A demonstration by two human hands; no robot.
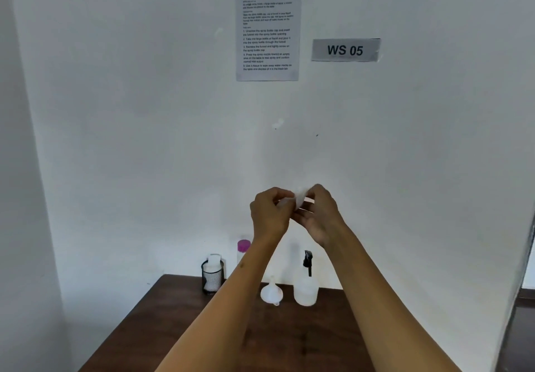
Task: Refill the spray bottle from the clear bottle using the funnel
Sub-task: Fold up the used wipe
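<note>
we have one view only, from a wide-angle camera worn on the person's head. it faces a white wall straight on and is tilted so that the wall fills most of the picture, while the dark worktop [179, 322] shows only along the bottom edge. the printed sheet [267, 30] on the wall sits high and near the middle, so we look level at it or slightly up. the forearms run in from the bottom edge toward the middle, below the sheet. the camera stands close to the worktop, whose near edge falls outside the picture. straight lines bend toward the sides.
</note>
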